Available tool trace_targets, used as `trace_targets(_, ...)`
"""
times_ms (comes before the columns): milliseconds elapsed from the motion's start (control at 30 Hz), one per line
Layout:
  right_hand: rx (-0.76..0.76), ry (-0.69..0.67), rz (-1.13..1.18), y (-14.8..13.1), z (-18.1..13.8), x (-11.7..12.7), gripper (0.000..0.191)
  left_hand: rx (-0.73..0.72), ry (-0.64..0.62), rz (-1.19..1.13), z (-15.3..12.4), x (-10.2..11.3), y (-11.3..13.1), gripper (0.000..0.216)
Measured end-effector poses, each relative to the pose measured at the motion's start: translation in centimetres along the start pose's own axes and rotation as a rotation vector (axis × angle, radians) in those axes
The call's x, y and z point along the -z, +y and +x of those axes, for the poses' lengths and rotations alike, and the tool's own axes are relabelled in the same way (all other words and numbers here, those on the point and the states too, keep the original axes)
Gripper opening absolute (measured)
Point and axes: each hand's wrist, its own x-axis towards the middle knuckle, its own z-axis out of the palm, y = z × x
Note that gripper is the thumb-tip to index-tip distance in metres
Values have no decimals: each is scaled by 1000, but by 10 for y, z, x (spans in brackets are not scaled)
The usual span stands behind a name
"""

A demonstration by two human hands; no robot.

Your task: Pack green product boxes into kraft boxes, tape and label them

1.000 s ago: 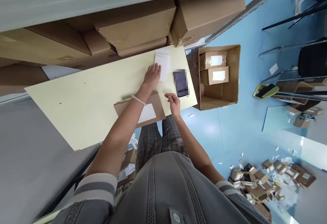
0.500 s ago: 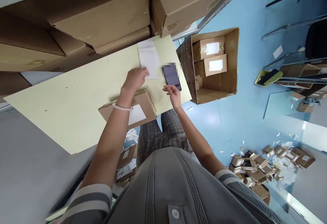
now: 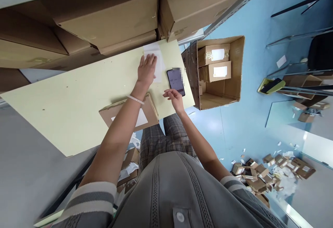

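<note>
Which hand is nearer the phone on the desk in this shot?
The right. The right hand is just below the phone's lower edge, close to it. The left hand is farther off to the phone's left, resting on the white paper sheet.

The left hand [image 3: 147, 71] lies spread flat, palm down, while the right hand [image 3: 174, 100] hovers loosely curled

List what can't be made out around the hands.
Head view, all:
Phone: top end pixelated, screen unreadable.
White sheet: partly under the left hand.
Box label: partly under the left forearm.
Labels in the open carton: too small to read.
</note>
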Motion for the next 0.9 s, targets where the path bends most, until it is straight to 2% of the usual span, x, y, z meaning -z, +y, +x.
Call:
trace_targets(233,-43,6,13,11,-3,-4,24,-5,43,35,-3,-19,-21,65)
trace_targets(333,-56,9,25,13,-5,-5,21,10,65,-9,-8,-18,-19,62)
trace_targets(567,-57,-1,37,10,-20,5,21,89,131,182,-16,-8,20,45)
trace_targets(733,-8,-17,16,-4,-33,31,22,120,-5,256,-23,3,36,34)
trace_targets(800,44,-26,14,-13,-35,42,22,92,-12,234,-35,15,45,27)
trace_targets(900,104,-28,30,-31,-31,50,25,97,111,171,-67,36,68,18)
